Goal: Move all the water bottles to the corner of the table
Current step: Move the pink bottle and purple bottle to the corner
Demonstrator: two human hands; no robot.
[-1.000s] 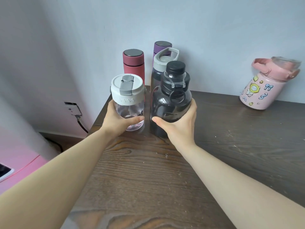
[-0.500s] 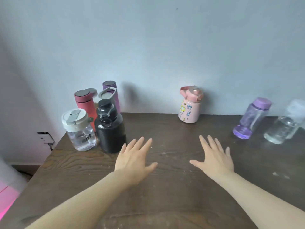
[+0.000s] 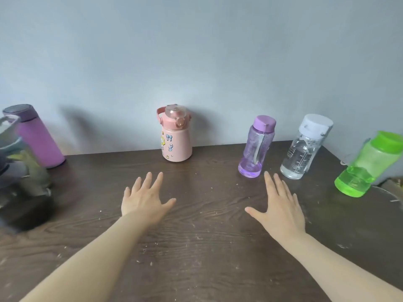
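Partial completion: a cluster of bottles, among them a purple flask (image 3: 36, 136) and blurred dark bottles (image 3: 19, 177), already stands at the left corner of the bench (image 3: 207, 247). Four remain along the wall: pink bottle (image 3: 175, 136), violet clear bottle (image 3: 257, 147), white-capped clear bottle (image 3: 305, 147) and green bottle (image 3: 366, 164). Left hand (image 3: 146, 198) and right hand (image 3: 281, 205) hover spread and empty, between the pink and violet bottles.

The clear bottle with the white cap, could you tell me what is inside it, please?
The clear bottle looks empty behind its printed scale; no water line shows. Under the white cap, nothing can be seen.
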